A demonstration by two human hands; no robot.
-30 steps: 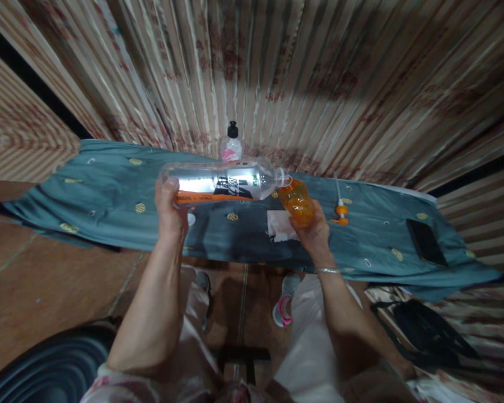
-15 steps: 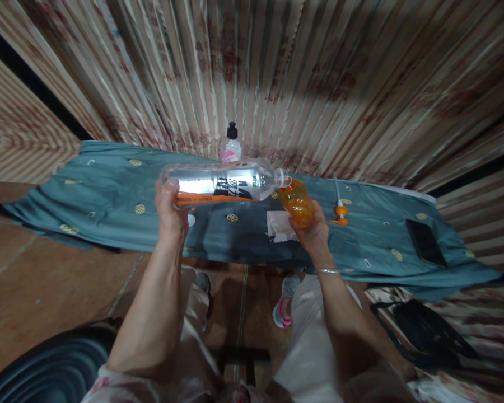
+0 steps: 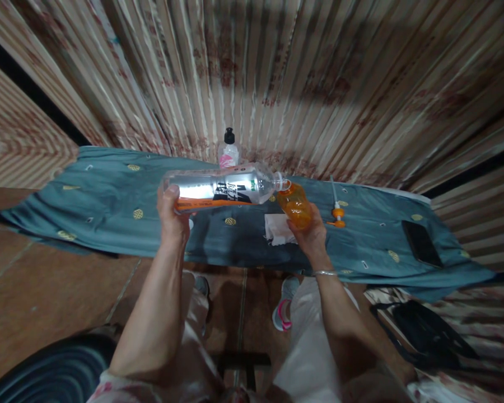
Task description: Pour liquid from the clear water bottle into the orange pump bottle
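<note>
My left hand [image 3: 173,215] is wrapped round the base of a large clear plastic bottle [image 3: 231,187] with a silver and orange label. The bottle lies almost level in the air, its neck pointing right. Its mouth meets the opening of a translucent orange bottle [image 3: 294,206], which leans toward it. My right hand [image 3: 313,232] grips that orange bottle round its lower part. Whether liquid is passing between the two cannot be made out. On the cloth to the right lies an orange pump top [image 3: 338,215] with a clear tube.
A patterned green cloth [image 3: 109,207] covers the narrow table. A clear bottle with a black cap [image 3: 229,148] stands at the back. A pale folded cloth [image 3: 279,229] lies near my right hand, and a black phone [image 3: 421,243] at the right. Pleated curtains [image 3: 252,73] hang close behind.
Both bottles keep nearly the same pose, mouth to mouth. The whole view has shifted slightly; neither hand has let go.
</note>
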